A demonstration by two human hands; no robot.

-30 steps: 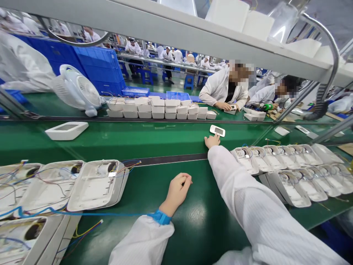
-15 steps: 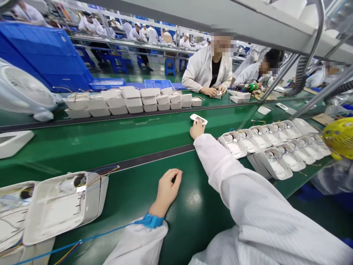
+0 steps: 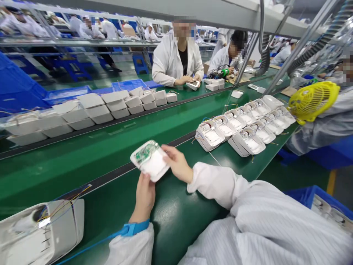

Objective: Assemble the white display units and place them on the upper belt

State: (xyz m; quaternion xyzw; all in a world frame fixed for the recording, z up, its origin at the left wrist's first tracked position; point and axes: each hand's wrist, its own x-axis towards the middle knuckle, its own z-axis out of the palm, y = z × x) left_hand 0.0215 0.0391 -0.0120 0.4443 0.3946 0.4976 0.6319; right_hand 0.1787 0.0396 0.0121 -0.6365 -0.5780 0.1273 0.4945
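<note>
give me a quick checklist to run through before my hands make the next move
1. White panel supported: ok, left hand at its near edge, right hand at its right.
2. Green circuit board facing up: ok.
3. Blue wrist strap on left wrist: ok.
4. Wires tucked inside nearest left housing: not ok, they stick out past its rim.
5. Board undamaged: cannot tell, too blurred.

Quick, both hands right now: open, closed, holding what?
Left hand: closed on the near edge of the white cover.
Right hand: closed on the right edge of the same cover.
</note>
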